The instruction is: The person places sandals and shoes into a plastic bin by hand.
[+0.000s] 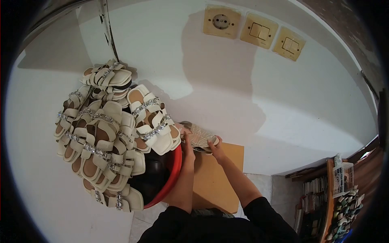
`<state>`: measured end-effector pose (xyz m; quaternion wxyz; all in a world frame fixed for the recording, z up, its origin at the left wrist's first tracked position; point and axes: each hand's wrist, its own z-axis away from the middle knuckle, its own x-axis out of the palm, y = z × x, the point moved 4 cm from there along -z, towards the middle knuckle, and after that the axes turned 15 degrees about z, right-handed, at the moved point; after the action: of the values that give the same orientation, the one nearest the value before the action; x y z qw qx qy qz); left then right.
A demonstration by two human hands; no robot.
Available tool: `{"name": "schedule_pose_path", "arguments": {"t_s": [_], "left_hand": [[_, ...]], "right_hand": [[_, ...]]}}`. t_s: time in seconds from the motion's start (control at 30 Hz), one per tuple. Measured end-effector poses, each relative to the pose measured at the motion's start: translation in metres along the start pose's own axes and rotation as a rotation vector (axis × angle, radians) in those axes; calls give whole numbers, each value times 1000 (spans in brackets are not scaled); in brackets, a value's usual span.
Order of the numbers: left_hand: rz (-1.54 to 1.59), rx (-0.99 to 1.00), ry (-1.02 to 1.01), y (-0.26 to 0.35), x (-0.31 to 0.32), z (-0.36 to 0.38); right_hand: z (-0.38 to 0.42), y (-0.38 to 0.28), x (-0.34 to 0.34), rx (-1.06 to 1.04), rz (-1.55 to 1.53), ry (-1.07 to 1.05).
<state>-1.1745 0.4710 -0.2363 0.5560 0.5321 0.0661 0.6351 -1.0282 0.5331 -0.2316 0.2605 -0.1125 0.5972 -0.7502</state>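
Observation:
Both hands hold a pair of sandals (pixel 199 137) in clear plastic wrap, over the back part of a yellow-brown box (pixel 219 174). My left hand (pixel 187 141) is closed on the left end of the wrapped pair. At the right end, my right hand (pixel 216 146) grips the edge between thumb and fingers. Just left of my left hand, a large pile of cream sandals (pixel 97 137) with jewelled straps rises from a red basin (pixel 176 162). Black material (pixel 152 170) shows inside the basin under the sandals.
A white wall (pixel 291 113) stands close behind the box, with a socket (pixel 221 22) and two switch plates (pixel 259 31) up high. At the lower right are a wooden shelf (pixel 330 174), a white wire basket (pixel 343 179) and several small items.

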Motion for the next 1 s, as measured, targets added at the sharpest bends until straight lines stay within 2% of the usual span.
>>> {"name": "schedule_pose_path", "arguments": {"t_s": [0.1, 0.17, 0.23, 0.27, 0.5, 0.57, 0.6, 0.67, 0.8, 0.87, 0.9, 0.97, 1.0], "left_hand": [[-142, 84, 86, 4, -2, -2], [-185, -24, 64, 17, 11, 14], [-203, -2, 120, 12, 7, 7], [-223, 17, 177, 9, 4, 4], [-227, 0, 164, 21, 14, 22], [-247, -77, 158, 24, 18, 29], [-248, -75, 155, 19, 16, 27], [-249, 63, 102, 17, 13, 23], [-163, -6, 105, 16, 10, 31], [-110, -41, 299, 12, 6, 50], [-113, -38, 290, 4, 0, 53], [-318, 448, -24, -8, -13, 63], [-390, 387, -50, -18, -23, 78]], "right_hand": [[8, -11, -2, 16, 1, 3], [14, -20, -4, 17, -26, -19], [18, -19, -9, 159, -70, 33], [19, -21, -11, 158, -69, 31], [13, -2, -20, 211, -122, 90], [15, 4, -20, 205, -172, 135], [17, 7, -19, 229, -206, 175], [21, 10, -17, 247, -242, 214], [25, 19, -15, 258, -240, 250], [31, 22, -15, 251, -257, 282], [36, 24, -17, 241, -307, 302], [51, 28, -21, 223, -371, 333], [63, 28, -22, 201, -411, 325]]}}
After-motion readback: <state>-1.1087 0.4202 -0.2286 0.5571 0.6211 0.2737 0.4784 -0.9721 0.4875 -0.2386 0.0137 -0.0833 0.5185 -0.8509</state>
